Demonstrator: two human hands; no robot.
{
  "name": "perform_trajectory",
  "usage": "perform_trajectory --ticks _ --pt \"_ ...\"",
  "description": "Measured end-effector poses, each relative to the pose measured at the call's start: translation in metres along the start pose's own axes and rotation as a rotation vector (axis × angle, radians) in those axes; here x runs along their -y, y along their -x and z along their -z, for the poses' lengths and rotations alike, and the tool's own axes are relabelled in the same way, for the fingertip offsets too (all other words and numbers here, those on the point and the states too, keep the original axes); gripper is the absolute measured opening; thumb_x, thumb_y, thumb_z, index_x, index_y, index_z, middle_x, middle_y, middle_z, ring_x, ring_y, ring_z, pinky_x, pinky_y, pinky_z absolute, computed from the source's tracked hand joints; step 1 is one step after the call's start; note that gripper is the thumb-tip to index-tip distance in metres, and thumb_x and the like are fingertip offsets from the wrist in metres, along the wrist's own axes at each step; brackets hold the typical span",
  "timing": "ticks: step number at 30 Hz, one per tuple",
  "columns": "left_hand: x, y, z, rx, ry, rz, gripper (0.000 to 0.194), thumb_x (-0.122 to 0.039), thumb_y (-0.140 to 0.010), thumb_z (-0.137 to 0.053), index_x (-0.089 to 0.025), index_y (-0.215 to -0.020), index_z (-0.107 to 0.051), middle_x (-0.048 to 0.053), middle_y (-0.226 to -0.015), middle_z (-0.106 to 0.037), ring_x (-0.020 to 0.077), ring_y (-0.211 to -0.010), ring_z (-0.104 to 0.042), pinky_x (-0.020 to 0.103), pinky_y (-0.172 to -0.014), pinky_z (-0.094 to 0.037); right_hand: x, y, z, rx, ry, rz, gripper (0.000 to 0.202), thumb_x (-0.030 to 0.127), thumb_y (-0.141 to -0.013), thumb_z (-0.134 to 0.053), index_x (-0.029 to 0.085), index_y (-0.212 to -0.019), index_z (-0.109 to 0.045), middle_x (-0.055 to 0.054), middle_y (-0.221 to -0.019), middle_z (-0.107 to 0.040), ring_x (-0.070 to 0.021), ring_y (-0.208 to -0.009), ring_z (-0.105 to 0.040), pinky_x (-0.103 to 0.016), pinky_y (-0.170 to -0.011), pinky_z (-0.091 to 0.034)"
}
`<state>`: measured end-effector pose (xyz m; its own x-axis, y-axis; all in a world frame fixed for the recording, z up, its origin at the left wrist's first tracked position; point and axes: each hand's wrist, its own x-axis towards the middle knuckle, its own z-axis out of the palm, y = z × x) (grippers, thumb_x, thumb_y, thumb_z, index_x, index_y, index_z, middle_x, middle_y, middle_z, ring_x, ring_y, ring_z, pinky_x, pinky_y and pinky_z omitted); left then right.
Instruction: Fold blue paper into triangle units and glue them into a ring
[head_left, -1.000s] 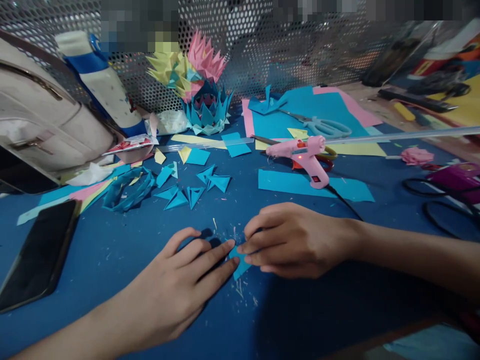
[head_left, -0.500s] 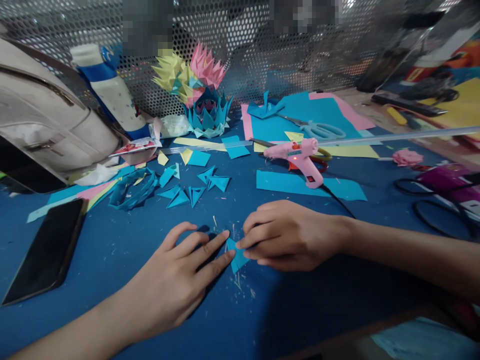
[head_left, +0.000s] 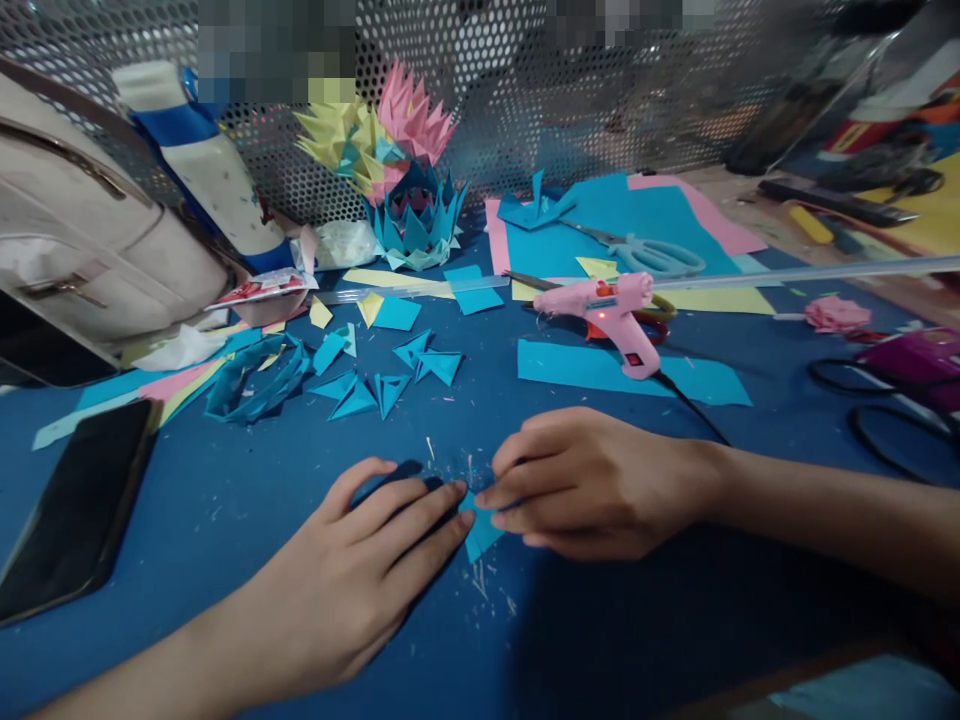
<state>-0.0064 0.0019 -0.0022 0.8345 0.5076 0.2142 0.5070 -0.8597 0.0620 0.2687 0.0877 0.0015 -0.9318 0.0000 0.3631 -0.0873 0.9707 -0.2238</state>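
A pale bag is at the far left of the blue table, and a black phone lies flat on the near side of it. Just right of the bag is a white and blue bottle. Nearer than the bottle lies a crumpled blue paper ring. Then comes a yellow spiky paper flower at the far side, with a pink one and a blue one close by. The left hand is low over the near part of the table, palm down, with its fingers spread apart. Two of its fingertips touch the left side of a small blue paper piece, which lies flat between the two hands. Some folded blue paper points lie farther back. The right hand has its fingers bent and close together, with the tips at the right side of the small piece; I cannot tell if they pinch it. Past this hand, a pink glue gun has its handle over a long blue paper strip. Light blue scissors lie farther back. A pink paper rose is on the right.
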Motion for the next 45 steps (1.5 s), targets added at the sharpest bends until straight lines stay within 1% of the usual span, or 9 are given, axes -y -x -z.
perform_trajectory --ticks 7,14,18,24,29,32,36,41,45 --pt "-0.0003 -0.0035 0.007 0.032 0.014 0.031 0.044 -0.025 -0.097 -0.054 -0.017 -0.14 -0.055 0.006 -0.142 -0.058 0.023 -0.113 -0.053 0.044 -0.114 -0.017 -0.001 -0.0012 0.0004 0.001 -0.01 -0.015 0.021 0.025 -0.1 -0.05 0.015 -0.105 -0.068 -0.006 -0.11 -0.074 -0.0181 -0.101 -0.063 -0.034 -0.073 -0.047" --pt "-0.004 -0.0017 0.0066 0.028 -0.045 0.035 0.047 -0.027 -0.096 -0.056 -0.017 -0.142 -0.053 0.004 -0.147 -0.054 0.0231 -0.11 -0.052 0.045 -0.115 -0.015 -0.0008 -0.0009 -0.0006 -0.008 -0.025 0.002 0.018 0.023 -0.097 -0.056 0.012 -0.104 -0.069 -0.005 -0.112 -0.073 -0.0186 -0.103 -0.062 -0.034 -0.082 -0.048" --pt "-0.0049 0.0003 0.0031 0.017 -0.066 0.01 0.046 -0.025 -0.097 -0.053 -0.015 -0.142 -0.052 0.007 -0.148 -0.053 0.0229 -0.111 -0.052 0.046 -0.116 -0.014 0.0012 -0.0014 0.0011 -0.015 -0.01 -0.003 0.019 0.024 -0.099 -0.053 0.014 -0.102 -0.069 -0.005 -0.11 -0.073 -0.0177 -0.103 -0.061 -0.034 -0.082 -0.048" --pt "-0.0057 0.0033 0.0006 0.02 -0.107 -0.023 0.044 -0.026 -0.098 -0.052 -0.022 -0.142 -0.053 0.009 -0.148 -0.051 0.0224 -0.111 -0.054 0.046 -0.114 -0.019 0.0008 -0.0003 0.0005 -0.011 -0.008 0.018 0.02 0.025 -0.099 -0.053 0.015 -0.103 -0.069 -0.006 -0.11 -0.073 -0.0188 -0.103 -0.061 -0.035 -0.081 -0.048" --pt "-0.0049 0.0032 0.0004 0.023 -0.098 -0.032 0.045 -0.026 -0.098 -0.053 -0.021 -0.142 -0.052 0.011 -0.148 -0.051 0.023 -0.115 -0.053 0.045 -0.116 -0.014 -0.0002 0.0001 -0.0009 0.0 -0.039 0.019 0.016 0.024 -0.097 -0.057 0.015 -0.099 -0.069 -0.005 -0.11 -0.073 -0.0178 -0.102 -0.062 -0.034 -0.085 -0.048" --pt "-0.0029 0.0019 0.0018 0.029 -0.092 -0.046 0.045 -0.029 -0.099 -0.053 -0.023 -0.143 -0.052 0.01 -0.148 -0.051 0.023 -0.117 -0.053 0.045 -0.117 -0.013 -0.0002 -0.0005 -0.0002 0.006 -0.054 0.018 0.014 0.023 -0.095 -0.058 0.015 -0.102 -0.068 -0.006 -0.107 -0.073 -0.0178 -0.1 -0.063 -0.033 -0.079 -0.049" --pt "0.0005 -0.001 0.0047 0.033 -0.074 -0.059 0.045 -0.031 -0.099 -0.053 -0.028 -0.144 -0.051 0.01 -0.146 -0.053 0.0225 -0.118 -0.053 0.045 -0.117 -0.01 -0.0005 -0.0015 0.0007 0.02 -0.054 -0.007 0.017 0.024 -0.098 -0.054 0.016 -0.103 -0.068 -0.007 -0.104 -0.074 -0.0174 -0.097 -0.064 -0.033 -0.072 -0.047" --pt "0.0021 -0.0018 0.0053 0.031 -0.043 -0.056 0.042 -0.033 -0.099 -0.054 -0.031 -0.141 -0.054 0.012 -0.143 -0.056 0.023 -0.12 -0.051 0.045 -0.116 -0.01 -0.0015 -0.0026 0.001 0.02 -0.095 -0.014 0.015 0.023 -0.096 -0.056 0.015 -0.103 -0.068 -0.006 -0.104 -0.074 -0.0177 -0.096 -0.064 -0.033 -0.07 -0.047" --pt "0.0028 -0.0002 0.0062 0.038 -0.024 -0.045 0.044 -0.032 -0.098 -0.055 -0.03 -0.143 -0.052 0.011 -0.145 -0.054 0.024 -0.121 -0.051 0.046 -0.115 -0.012 -0.0017 -0.0027 0.0009 0.011 -0.099 -0.009 0.015 0.022 -0.096 -0.057 0.015 -0.103 -0.067 -0.006 -0.104 -0.074 -0.0181 -0.096 -0.064 -0.033 -0.071 -0.046"
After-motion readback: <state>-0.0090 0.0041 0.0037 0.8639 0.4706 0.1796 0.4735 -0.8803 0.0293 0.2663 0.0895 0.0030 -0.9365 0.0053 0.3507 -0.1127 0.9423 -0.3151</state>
